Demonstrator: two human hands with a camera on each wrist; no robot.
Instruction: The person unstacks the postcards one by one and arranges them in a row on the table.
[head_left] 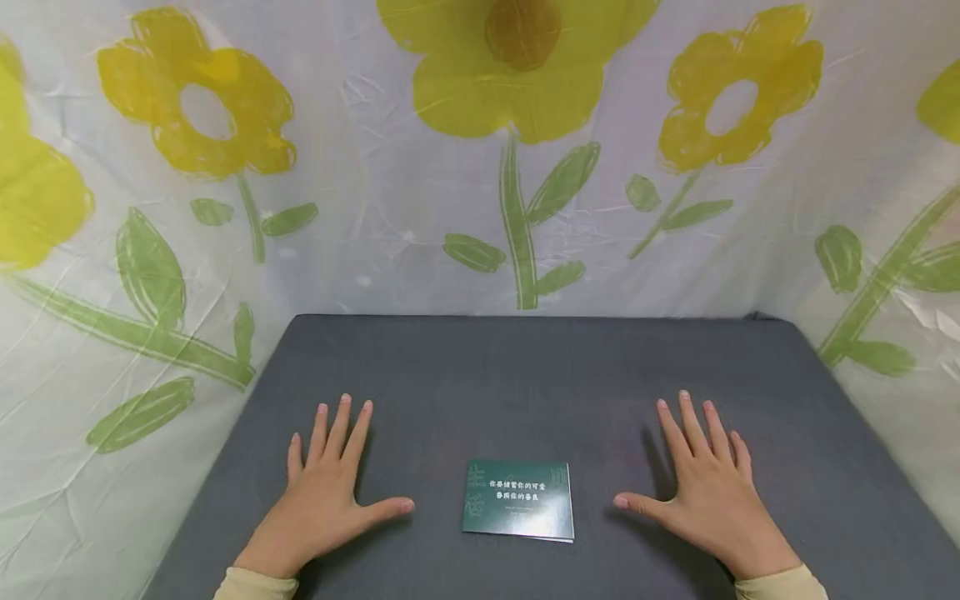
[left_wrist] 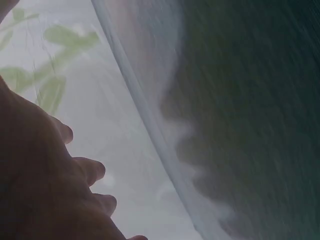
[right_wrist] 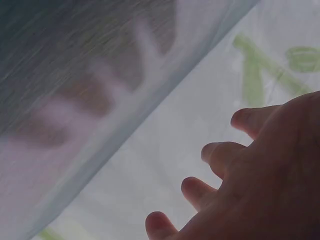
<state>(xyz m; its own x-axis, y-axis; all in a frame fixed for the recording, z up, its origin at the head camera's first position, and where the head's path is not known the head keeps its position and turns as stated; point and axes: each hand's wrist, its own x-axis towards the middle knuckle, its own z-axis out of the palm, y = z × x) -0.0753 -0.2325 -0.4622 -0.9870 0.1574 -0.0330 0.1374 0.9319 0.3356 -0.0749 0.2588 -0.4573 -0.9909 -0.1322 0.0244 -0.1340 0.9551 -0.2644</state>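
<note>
A small green booklet (head_left: 517,500) with white lettering lies flat on the dark grey table between the two hands. To its left, the left hand (head_left: 322,492) is spread palm down, its thumb pointing toward the booklet. On the other side the right hand (head_left: 708,496) is spread the same way, thumb toward the booklet's right edge. Both hands stay apart from the booklet and hold nothing. In the left wrist view the left hand (left_wrist: 45,175) shows dark at the lower left; the right hand (right_wrist: 260,175) fills the lower right of the right wrist view.
The dark grey tabletop (head_left: 517,383) reaches back to a white curtain (head_left: 352,225) printed with yellow flowers and green leaves. The curtain also hangs along both sides. Light-coloured sleeves (head_left: 255,583) show at the wrists.
</note>
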